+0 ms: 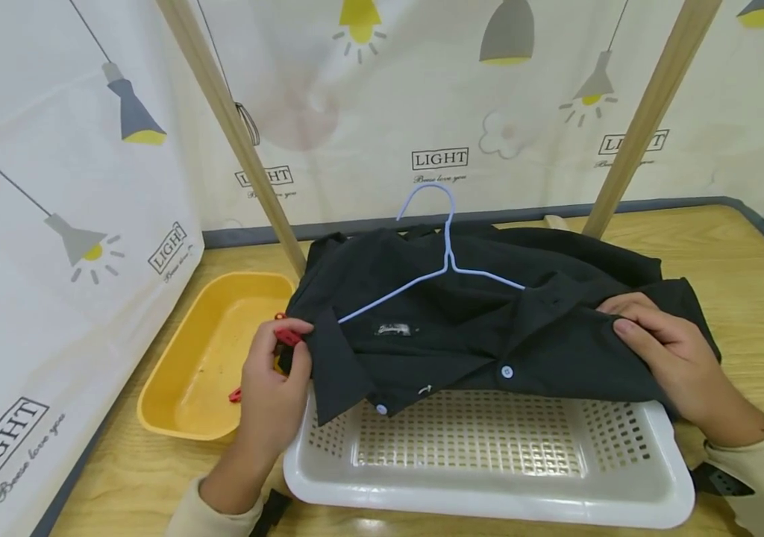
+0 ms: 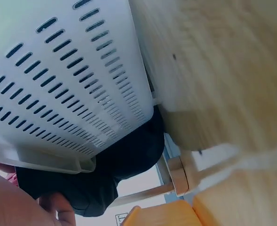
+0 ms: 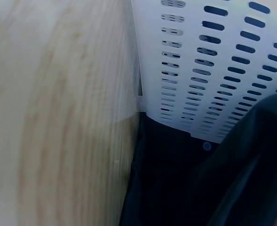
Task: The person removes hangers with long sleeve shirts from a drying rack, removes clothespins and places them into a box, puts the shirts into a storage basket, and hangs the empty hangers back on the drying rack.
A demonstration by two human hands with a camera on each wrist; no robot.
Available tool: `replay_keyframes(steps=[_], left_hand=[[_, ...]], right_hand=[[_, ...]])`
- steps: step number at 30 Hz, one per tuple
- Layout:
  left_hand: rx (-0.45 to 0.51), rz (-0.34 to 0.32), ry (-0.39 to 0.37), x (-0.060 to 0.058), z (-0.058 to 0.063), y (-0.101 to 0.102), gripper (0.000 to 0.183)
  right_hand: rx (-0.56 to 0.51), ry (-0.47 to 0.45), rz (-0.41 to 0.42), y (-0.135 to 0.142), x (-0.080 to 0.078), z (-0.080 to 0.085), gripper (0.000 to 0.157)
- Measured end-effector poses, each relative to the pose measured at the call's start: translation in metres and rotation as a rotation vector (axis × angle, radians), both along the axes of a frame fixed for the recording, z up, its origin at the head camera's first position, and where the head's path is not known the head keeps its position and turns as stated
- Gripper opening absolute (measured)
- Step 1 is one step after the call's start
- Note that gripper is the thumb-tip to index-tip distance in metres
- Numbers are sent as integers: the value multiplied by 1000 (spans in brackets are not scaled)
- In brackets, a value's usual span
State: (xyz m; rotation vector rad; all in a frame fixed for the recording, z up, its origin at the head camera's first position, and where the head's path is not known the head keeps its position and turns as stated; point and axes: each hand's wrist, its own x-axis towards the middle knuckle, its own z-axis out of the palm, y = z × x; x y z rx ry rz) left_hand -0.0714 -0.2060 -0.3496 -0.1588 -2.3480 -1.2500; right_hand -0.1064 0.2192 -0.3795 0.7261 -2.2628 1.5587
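A black shirt [image 1: 436, 350] with pale buttons lies over the far part of a white basket [image 1: 489, 496]. Inside its open neck sits a light-blue wire hanger [image 1: 448, 242], hook upward. My left hand [image 1: 277, 388] pinches the shirt's left collar edge. Red clothespins [image 1: 288, 337] show between that thumb and forefinger; I cannot tell whether the hand touches them. On the right, my right hand [image 1: 667, 358] grips the shirt's front near the shoulder, thumb on top. In the left wrist view, black cloth [image 2: 129, 153] hangs past the basket wall [image 2: 67, 70].
To the left stands a yellow basin [image 1: 214, 358] with a red clothespin [image 1: 235, 395] in it. Two wooden poles [image 1: 241, 142] rise behind the shirt, in front of a lamp-patterned curtain [image 1: 368, 112]. The wooden table [image 1: 744, 298] carries everything.
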Motion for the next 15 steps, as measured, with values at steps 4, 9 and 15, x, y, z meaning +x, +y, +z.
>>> replay_keyframes(steps=[4, 9, 15], left_hand=[[-62, -12, 20, -1, 2, -1, 22], [-152, -21, 28, 1, 4, -2, 25], [-224, -62, 41, 1, 7, -2, 23]], right_hand=[[24, 35, -7, 0, -1, 1, 22], [131, 15, -51, 1, 1, 9, 22], [174, -45, -179, 6, 5, 19, 17]])
